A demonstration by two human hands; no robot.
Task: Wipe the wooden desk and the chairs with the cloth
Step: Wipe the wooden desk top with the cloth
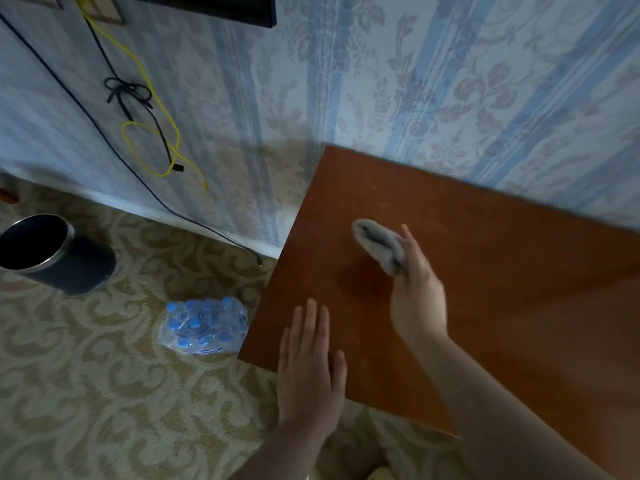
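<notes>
At frame centre, the right hand (417, 299) grips a crumpled grey cloth (381, 245) in closed fingers against the reddish-brown wooden tabletop (502, 289). The left hand (310, 368) lies flat, fingers spread, on its lower-left edge.

You have open wood across the table (485, 271) through the right half of the frame; only the grey cloth (379, 245) in your right hand (417, 296) and your left hand (310, 362), flat on the near left corner, occupy it. The wallpapered wall (485, 98) closes off the far edge. Left of the table, the carpet (86, 375) is passable, except for the pack of water bottles (204, 325) just beside the table's left edge and the dark bin (52, 252) at far left. Cables (149, 133) hang at upper left.
</notes>
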